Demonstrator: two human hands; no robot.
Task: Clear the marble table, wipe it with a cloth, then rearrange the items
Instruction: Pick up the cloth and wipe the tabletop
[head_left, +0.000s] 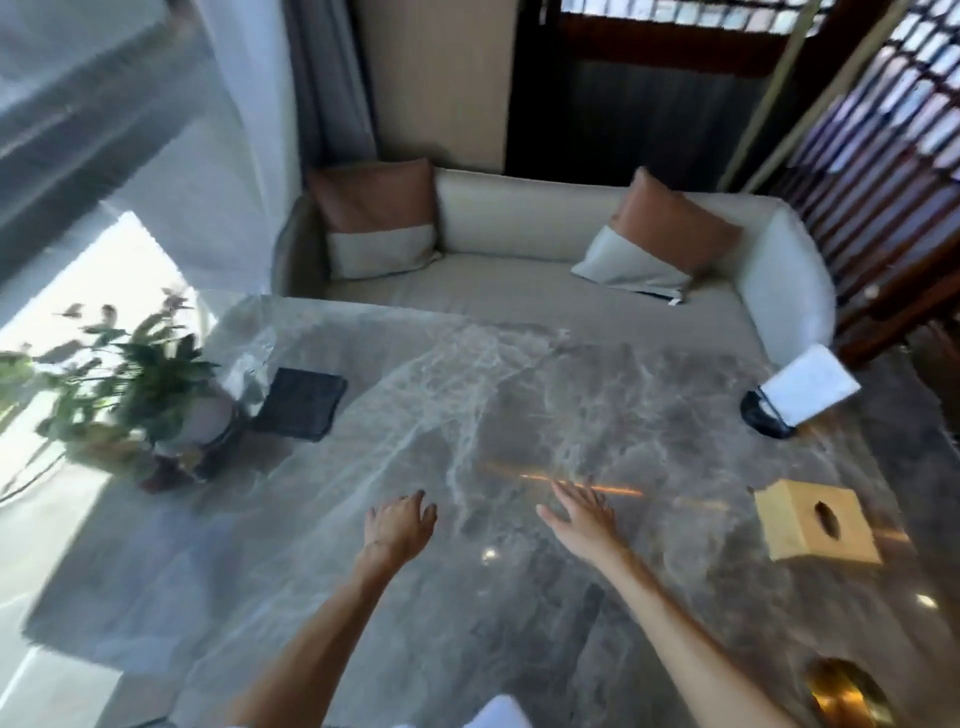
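We see a grey marble table (467, 415) with pale veins, and both arms reach out over its middle. The left hand (397, 525) is over the surface with the fingers a little curled, and it grasps nothing. The right hand (582, 512) is beside it, a little apart, with the fingers spread flat and empty; we cannot tell if the palms touch the stone or only hang above it.

Several items stand around the edges of the table. At the left side there is a potted plant (130, 389) with green leaves in a rounded pot, and just beside it, toward the middle, lies a dark square mat (301, 405). At the far right corner a white card (810, 387) leans tilted in a dark holder. Nearer to us on the right stands a yellow tissue box (815, 519) with an oval opening on top, well apart from the right hand. At the near right corner a round golden object (841, 691) is partly cut by the frame, and we cannot say what it is.

Behind the table is a cream sofa (545, 280) with two cushions in brown and white.
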